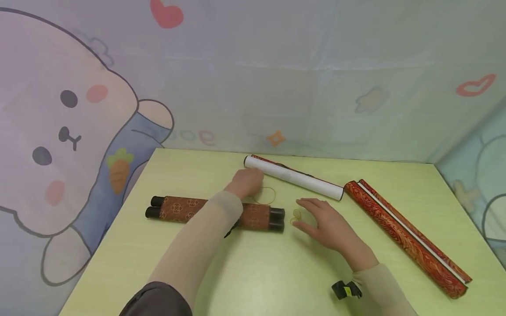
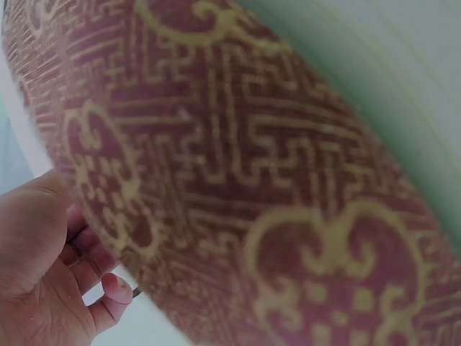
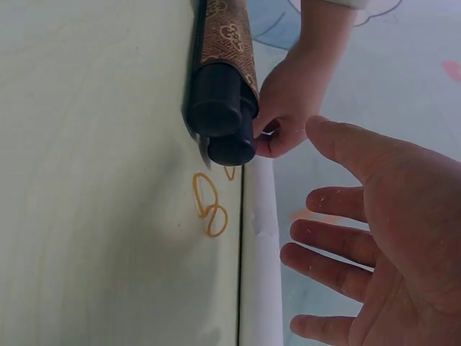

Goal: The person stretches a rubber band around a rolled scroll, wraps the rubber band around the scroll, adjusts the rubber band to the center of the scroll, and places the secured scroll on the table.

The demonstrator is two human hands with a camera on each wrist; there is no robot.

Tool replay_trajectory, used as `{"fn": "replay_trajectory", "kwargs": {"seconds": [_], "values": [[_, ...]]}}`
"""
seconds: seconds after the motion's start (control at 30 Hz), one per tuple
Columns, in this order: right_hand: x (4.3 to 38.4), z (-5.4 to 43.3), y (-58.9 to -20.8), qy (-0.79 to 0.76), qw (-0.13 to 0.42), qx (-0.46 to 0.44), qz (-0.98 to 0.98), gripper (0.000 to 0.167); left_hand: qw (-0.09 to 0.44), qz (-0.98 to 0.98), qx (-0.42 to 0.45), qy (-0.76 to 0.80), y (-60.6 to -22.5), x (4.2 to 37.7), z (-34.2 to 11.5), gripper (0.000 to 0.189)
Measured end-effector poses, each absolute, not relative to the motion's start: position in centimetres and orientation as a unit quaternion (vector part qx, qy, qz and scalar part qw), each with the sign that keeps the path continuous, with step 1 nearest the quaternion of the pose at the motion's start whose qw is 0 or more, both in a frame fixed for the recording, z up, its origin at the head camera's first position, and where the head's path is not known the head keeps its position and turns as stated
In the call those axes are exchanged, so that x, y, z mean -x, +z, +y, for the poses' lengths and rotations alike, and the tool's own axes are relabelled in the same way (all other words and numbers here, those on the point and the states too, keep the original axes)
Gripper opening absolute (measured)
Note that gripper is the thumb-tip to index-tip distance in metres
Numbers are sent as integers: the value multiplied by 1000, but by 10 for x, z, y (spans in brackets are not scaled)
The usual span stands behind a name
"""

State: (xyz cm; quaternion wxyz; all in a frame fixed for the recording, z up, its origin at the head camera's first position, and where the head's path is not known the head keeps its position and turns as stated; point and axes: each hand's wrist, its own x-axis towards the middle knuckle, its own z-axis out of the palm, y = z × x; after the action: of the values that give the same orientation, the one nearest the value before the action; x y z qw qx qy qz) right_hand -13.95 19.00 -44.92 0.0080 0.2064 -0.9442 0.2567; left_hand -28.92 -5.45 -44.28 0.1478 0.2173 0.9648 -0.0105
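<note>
A brown patterned scroll (image 1: 254,216) with black roller ends lies rolled from both sides on the table, partly hidden by my left forearm. Just behind it my left hand (image 1: 247,181) has its fingers curled and pinches the edge of a thin yellow rubber band (image 1: 274,193); the fingertips are mostly hidden from above. Gold motifs of the scroll (image 2: 216,166) fill the left wrist view, beside the curled fingers. To the right, my right hand (image 1: 326,224) hovers with fingers spread and nothing held. A twisted rubber band (image 3: 205,191) lies near its fingertips, by the scroll's end.
A white rolled scroll (image 1: 294,177) with a red edge lies at the back of the table (image 1: 253,272). An orange-red patterned scroll (image 1: 407,237) lies slantwise at the right. A printed cloth (image 1: 316,87) hangs behind the table.
</note>
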Motion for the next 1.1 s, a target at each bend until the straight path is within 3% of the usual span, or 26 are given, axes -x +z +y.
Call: {"fn": "replay_trajectory", "kwargs": {"seconds": [0.4, 0.77, 1.1], "values": [[167, 185, -442, 286, 0, -214, -934, 60, 80, 955, -287, 18, -408, 284, -66, 9], [195, 180, -438, 342, -1, -225, -912, 61, -9, 935, -351, 54, -372, 268, -68, 12], [207, 170, -431, 418, 30, -243, -875, 43, -26, 921, -372, 108, -344, 250, -65, 6]]}}
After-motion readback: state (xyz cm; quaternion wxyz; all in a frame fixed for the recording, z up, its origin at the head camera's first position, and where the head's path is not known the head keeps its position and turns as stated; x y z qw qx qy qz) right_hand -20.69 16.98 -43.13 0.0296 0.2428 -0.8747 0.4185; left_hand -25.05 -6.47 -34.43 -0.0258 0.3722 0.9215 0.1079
